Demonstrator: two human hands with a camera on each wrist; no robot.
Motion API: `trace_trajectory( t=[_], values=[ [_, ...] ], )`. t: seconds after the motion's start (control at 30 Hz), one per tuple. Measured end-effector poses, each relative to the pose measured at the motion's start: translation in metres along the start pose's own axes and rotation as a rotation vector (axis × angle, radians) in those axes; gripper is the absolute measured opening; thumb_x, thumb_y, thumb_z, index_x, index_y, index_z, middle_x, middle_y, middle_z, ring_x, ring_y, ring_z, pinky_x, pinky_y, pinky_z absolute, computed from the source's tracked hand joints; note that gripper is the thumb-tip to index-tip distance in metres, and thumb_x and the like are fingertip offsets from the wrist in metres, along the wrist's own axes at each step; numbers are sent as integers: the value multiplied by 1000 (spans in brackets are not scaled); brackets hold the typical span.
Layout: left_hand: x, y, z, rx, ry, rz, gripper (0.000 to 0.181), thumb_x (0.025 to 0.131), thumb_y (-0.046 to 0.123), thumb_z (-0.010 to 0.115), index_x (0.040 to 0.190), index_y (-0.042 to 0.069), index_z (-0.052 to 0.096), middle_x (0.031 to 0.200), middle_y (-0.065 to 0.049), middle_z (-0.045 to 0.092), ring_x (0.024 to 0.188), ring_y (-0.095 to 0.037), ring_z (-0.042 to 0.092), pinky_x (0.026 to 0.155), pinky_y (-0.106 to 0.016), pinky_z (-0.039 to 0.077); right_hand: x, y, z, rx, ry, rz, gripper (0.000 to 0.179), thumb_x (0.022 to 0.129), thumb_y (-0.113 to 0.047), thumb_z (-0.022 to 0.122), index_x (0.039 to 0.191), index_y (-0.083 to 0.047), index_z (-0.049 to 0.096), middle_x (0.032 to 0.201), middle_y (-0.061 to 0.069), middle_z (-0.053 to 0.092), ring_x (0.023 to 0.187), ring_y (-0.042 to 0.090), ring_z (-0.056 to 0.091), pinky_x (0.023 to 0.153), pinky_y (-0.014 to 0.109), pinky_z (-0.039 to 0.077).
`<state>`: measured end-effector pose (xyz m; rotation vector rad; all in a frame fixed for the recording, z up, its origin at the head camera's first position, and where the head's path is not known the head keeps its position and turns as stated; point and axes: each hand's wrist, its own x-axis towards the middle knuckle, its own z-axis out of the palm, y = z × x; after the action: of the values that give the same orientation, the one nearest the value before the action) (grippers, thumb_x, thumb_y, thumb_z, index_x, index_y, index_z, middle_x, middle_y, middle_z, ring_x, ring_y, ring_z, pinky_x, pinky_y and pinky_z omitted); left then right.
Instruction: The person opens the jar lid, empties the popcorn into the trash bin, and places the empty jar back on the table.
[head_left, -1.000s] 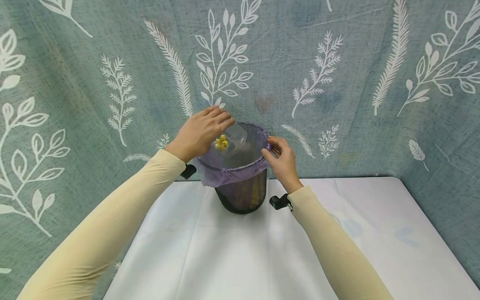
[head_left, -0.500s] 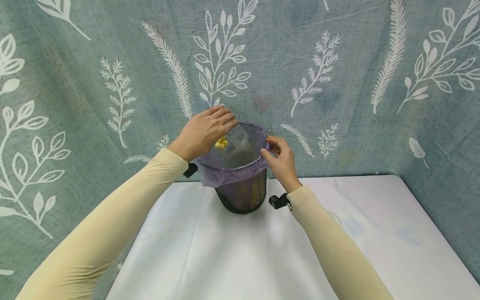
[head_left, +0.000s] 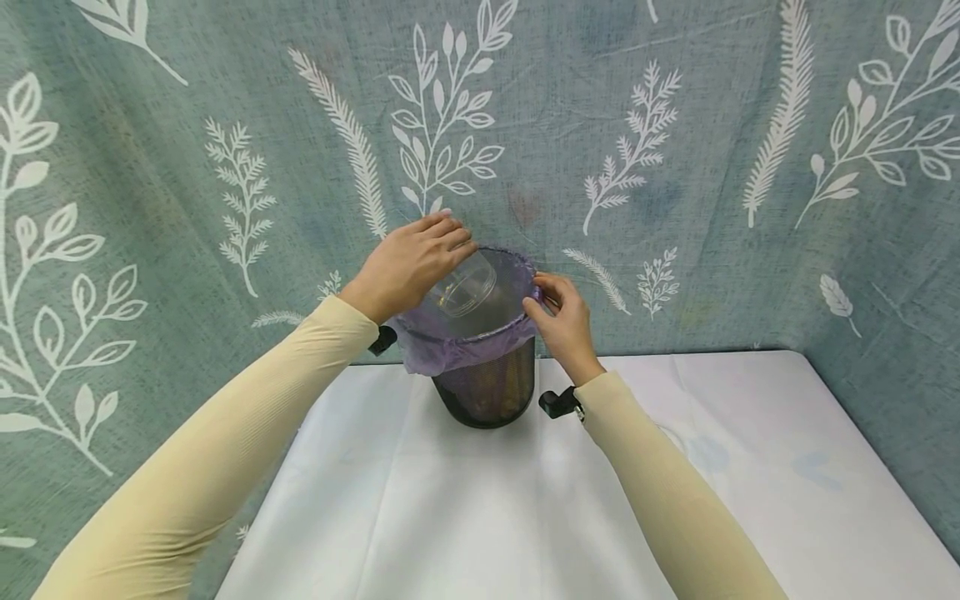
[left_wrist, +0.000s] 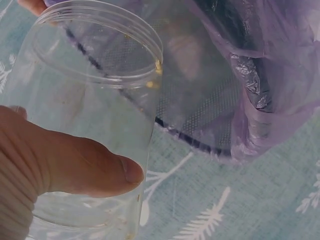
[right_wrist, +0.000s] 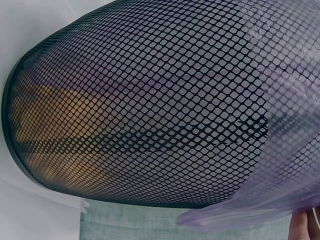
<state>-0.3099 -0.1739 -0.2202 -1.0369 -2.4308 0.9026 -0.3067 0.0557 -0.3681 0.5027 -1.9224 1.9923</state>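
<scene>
My left hand (head_left: 411, 262) grips a clear plastic jar (head_left: 472, 289), tilted with its open mouth over the bin. In the left wrist view the thumb (left_wrist: 95, 167) presses along the jar's side, and a few yellow crumbs cling near the rim and lower wall. A black mesh wastebasket (head_left: 487, 392) stands upright, lined with a purple plastic bag (head_left: 457, 355) folded over its rim. At the right of that rim, my right hand (head_left: 564, 321) pinches the bag's edge. Through the mesh in the right wrist view, a yellow mass (right_wrist: 65, 120) shows at the bottom.
The wastebasket stands near the back of a table with a white cloth (head_left: 450, 517). Behind it and at both sides hangs a green leaf-patterned curtain (head_left: 525, 150). Black wrist cameras (head_left: 558, 404) sit under the wrists.
The yellow popcorn-like pieces seen in the jar have dropped out, leaving crumbs. My left hand has shifted slightly right. The right hand stays at the rim.
</scene>
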Motion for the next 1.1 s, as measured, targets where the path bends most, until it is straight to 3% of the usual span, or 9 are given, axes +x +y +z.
trace_trajectory(
  t=[0.23, 0.53, 0.6, 0.83, 0.97, 1.1],
  values=[
    [-8, -1, -1, -44, 24, -15, 68, 92, -9, 71, 155, 5, 50, 156, -15, 51, 150, -35, 40, 130, -43, 17, 4, 14, 2, -25, 1, -4, 40, 100, 0, 67, 137, 14, 58, 147, 25, 52, 139, 38, 53, 117, 37, 42],
    [-22, -4, -2, -165, 100, -97, 82, 77, -11, 82, 152, 2, 51, 153, -17, 53, 148, -36, 42, 129, -42, 20, 4, 8, 2, -46, 0, -8, 40, 100, -1, 68, 136, 12, 59, 147, 22, 53, 138, 35, 54, 116, 33, 44],
    [-25, -5, -2, -181, 116, -111, 83, 76, -12, 82, 151, 1, 51, 152, -18, 54, 146, -37, 44, 128, -44, 23, 4, 9, 2, -42, -6, -14, 40, 100, -2, 68, 136, 13, 59, 147, 23, 53, 138, 36, 54, 116, 33, 44],
    [-33, -5, 3, -285, 179, -203, 84, 72, -11, 78, 151, 0, 51, 151, -17, 54, 142, -36, 46, 125, -46, 28, -8, -27, 2, -10, -37, 13, 41, 100, 6, 63, 136, 23, 52, 148, 36, 46, 141, 47, 48, 120, 49, 38],
    [-38, -4, 6, -354, 213, -269, 86, 70, -8, 76, 151, 0, 51, 150, -16, 55, 141, -37, 47, 124, -47, 30, -9, -30, 1, -30, -48, 35, 42, 101, 4, 62, 138, 22, 51, 150, 35, 46, 142, 47, 46, 121, 48, 38],
    [-42, -2, 8, -425, 231, -341, 92, 68, 2, 87, 152, 0, 49, 149, -17, 55, 141, -39, 47, 121, -51, 35, -10, -33, 2, -42, -53, 42, 42, 102, 4, 63, 139, 21, 51, 150, 34, 46, 142, 48, 46, 121, 50, 37]
  ],
)
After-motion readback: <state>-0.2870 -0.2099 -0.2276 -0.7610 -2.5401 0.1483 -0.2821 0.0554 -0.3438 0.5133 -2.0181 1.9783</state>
